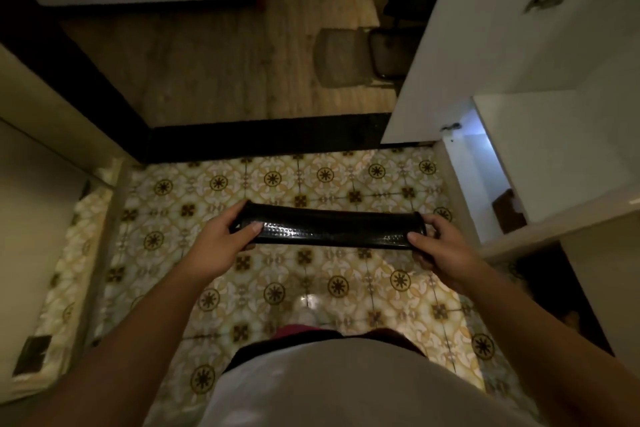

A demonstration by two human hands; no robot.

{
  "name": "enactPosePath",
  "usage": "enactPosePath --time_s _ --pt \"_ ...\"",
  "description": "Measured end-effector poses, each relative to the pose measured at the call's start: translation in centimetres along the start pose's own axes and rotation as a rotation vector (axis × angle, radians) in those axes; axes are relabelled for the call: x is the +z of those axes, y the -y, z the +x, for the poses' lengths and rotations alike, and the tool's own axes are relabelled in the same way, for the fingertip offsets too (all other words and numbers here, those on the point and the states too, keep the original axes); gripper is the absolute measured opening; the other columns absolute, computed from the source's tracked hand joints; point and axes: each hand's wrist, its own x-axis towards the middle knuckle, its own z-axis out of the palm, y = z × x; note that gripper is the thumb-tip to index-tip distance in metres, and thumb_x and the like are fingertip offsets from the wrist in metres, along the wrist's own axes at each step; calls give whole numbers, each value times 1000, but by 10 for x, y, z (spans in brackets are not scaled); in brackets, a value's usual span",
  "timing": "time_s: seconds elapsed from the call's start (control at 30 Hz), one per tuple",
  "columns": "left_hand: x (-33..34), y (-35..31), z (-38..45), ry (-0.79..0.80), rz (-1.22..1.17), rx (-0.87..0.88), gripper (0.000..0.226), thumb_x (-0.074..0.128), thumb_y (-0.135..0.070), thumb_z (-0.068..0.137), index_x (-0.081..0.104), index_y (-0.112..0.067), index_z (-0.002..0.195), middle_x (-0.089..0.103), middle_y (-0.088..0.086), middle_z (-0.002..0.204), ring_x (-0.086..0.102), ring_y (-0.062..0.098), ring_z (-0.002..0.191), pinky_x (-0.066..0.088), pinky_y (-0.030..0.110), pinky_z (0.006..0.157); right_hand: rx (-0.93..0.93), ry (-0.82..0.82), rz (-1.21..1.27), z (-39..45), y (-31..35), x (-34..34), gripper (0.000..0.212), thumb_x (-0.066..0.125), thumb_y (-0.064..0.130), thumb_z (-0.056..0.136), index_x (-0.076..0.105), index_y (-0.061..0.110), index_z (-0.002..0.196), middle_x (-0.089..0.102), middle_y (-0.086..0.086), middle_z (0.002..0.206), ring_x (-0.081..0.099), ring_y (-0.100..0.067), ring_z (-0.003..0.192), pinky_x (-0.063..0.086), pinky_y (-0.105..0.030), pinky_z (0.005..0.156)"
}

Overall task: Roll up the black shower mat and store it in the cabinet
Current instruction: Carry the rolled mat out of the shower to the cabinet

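An open cabinet door [485, 28] stood right of your hands [225, 236] [440, 253], fingers clamped on the rolled mat [329, 227] above patterned tiles [277, 180].

Both arms stretched fwd & down from the bottom corners of the view, bare forearms converging slightly toward the middle. Left hand [227, 230] curled w/ thumb on top pointing right, fingers wrapped under and behind, wrist roughly straight. Right hand [438, 246] mirrors it: thumb on top pointing left, fingers tucked below, wrist bent a bit inward. Each hand is closed round one end of the rolled black mat [329, 227], which is held level between them, clear of the floor. Hands well apart, approx. same height. Torso in light shirt fills lower centre of view; elbows out of frame.
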Motion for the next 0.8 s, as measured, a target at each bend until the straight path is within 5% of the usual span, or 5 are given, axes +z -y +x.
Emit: enactPosePath --time_s 0.2,0.43,0.6,0.8 --pt "2 -38 88 18 39 -14 60 64 -17 90 41 -17 145 58 1 126 63 15 106 56 21 73 14 -18 29 59 37 -6 44 69 13 85 49 17 124 59 -14 94 54 -15 59 42 -24 44" --pt "28 -72 189 56 69 -44 61 66 -14 89 42 -16 144 57 5 127 64 18 105 59 32 79 14 -89 3 146 73 -38 40 71 11 82 55 21 118 61 -16 91 60 -18 60 48 -27 47" --pt "61 -108 267 63 105 -48 63 68 -15 87 42 -18 144 55 2 125 63 14 102 58 26 74 58 -163 28 214 99 -71 42 71 13 83 54 28 119 64 -17 99 62 -22 68 50 -29 53" --pt "108 -160 349 148 144 -16 61 67 -14 88 42 -25 142 59 -8 117 66 6 93 57 22 69 39 -239 72 259 145 -117 38 73 13 81 57 33 110 69 -7 86 63 -22 67 51 -36 61"
